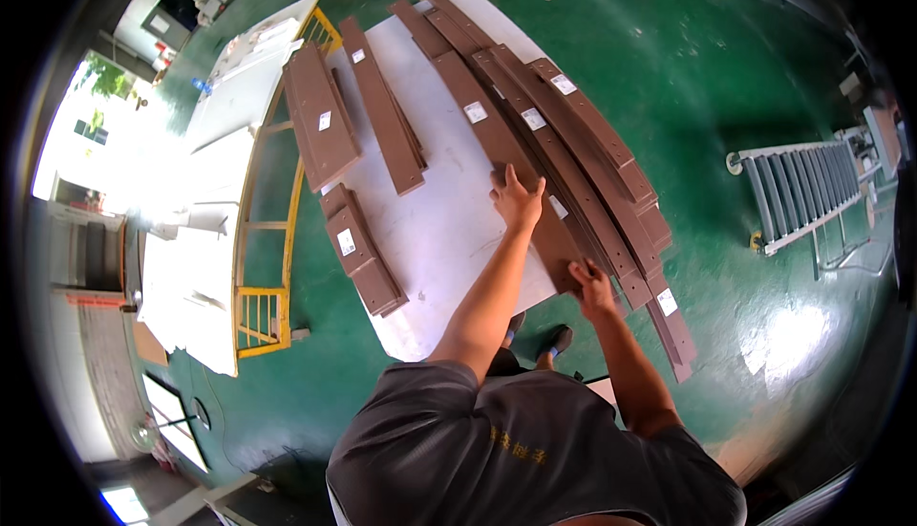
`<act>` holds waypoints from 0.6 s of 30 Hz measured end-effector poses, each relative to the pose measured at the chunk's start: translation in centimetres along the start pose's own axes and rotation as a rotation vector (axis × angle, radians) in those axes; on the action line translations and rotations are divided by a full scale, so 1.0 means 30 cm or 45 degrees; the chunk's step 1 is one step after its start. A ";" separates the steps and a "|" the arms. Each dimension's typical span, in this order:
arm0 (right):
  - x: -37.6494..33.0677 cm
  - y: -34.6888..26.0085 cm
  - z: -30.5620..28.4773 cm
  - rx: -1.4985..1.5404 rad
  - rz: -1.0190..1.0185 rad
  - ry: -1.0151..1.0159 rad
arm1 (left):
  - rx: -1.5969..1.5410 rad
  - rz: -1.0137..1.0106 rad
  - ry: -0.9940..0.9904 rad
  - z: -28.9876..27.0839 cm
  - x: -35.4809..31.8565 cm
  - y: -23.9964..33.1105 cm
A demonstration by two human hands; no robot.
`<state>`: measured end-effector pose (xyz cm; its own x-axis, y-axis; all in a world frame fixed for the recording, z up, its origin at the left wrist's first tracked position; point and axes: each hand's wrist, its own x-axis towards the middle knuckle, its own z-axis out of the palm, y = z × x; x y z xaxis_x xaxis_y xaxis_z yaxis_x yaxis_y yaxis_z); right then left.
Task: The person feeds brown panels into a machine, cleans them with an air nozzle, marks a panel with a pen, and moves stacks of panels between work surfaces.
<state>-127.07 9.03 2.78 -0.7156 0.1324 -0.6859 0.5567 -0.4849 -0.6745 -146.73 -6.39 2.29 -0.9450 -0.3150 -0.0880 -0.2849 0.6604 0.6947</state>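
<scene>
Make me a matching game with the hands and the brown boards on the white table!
Things:
1. left hand
2. right hand
3. short stack of brown boards
4. yellow metal frame

Places:
A. beside the white table, on its left
B. at the near end of the long brown board
C. at the table's left edge
D. flat on the long board, farther up

Pairs: 1-D, 2-B, 3-C, 4-A

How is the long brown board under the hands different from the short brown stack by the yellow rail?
The long board runs nearly the whole white table; the short stack covers a small stretch. Left hand and right hand press the long board; the short stack lies untouched. Both are dark brown with white labels.
</scene>
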 end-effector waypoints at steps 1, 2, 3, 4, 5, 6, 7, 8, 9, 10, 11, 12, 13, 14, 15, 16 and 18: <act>0.046 -0.050 -0.018 -0.140 -0.073 -0.030 | -0.092 0.046 0.018 0.021 0.032 -0.016; 0.074 -0.083 -0.028 -0.293 -0.122 -0.088 | -0.173 0.176 0.185 0.060 0.096 -0.127; 0.108 -0.098 -0.073 -0.726 -0.375 0.118 | -0.135 0.222 0.250 0.056 0.129 -0.156; 0.139 -0.111 -0.094 -1.154 -0.637 0.322 | -0.099 0.281 0.318 0.011 0.189 -0.182; 0.082 -0.158 -0.075 -1.283 -0.818 0.363 | 0.046 0.245 0.434 -0.066 0.238 -0.222; -0.061 -0.264 -0.026 -1.412 -0.998 0.398 | 0.195 0.207 0.543 -0.161 0.282 -0.288; -0.139 -0.327 0.022 -1.526 -1.206 0.406 | 0.208 0.182 0.714 -0.243 0.362 -0.436; -0.147 -0.312 0.021 -1.491 -1.216 0.334 | 0.214 0.169 0.877 -0.298 0.436 -0.567; -0.162 -0.274 -0.015 -1.466 -1.212 0.296 | -0.017 -0.148 0.816 -0.333 0.480 -0.604; -0.177 -0.235 -0.042 -1.440 -1.214 0.254 | -0.244 -0.466 0.747 -0.359 0.518 -0.619; -0.159 -0.151 -0.083 -1.430 -1.218 0.220 | -0.525 -0.610 0.597 -0.363 0.546 -0.628; -0.153 -0.058 -0.103 -1.430 -1.121 0.174 | -0.802 -0.749 0.434 -0.358 0.582 -0.638; -0.147 0.030 -0.117 -1.425 -1.027 0.126 | -1.077 -0.882 0.269 -0.355 0.630 -0.652; -0.156 0.078 -0.111 -1.417 -0.938 0.032 | -0.985 -0.789 0.301 -0.350 0.689 -0.762; -0.178 0.108 -0.074 -1.392 -0.940 -0.113 | -0.876 -0.702 0.367 -0.357 0.740 -0.939; -0.200 0.147 -0.038 -1.370 -0.935 -0.207 | -0.772 -0.607 0.381 -0.338 0.779 -1.034; -0.223 0.196 -0.001 -1.400 -0.758 -0.228 | -0.928 -0.606 0.291 -0.266 0.800 -0.965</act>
<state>-118.99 5.31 3.38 -0.9747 -0.0777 -0.2098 0.1237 0.5942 -0.7948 -159.89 -38.52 -14.23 -0.6756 -0.6243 -0.3922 -0.3920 -0.1464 0.9083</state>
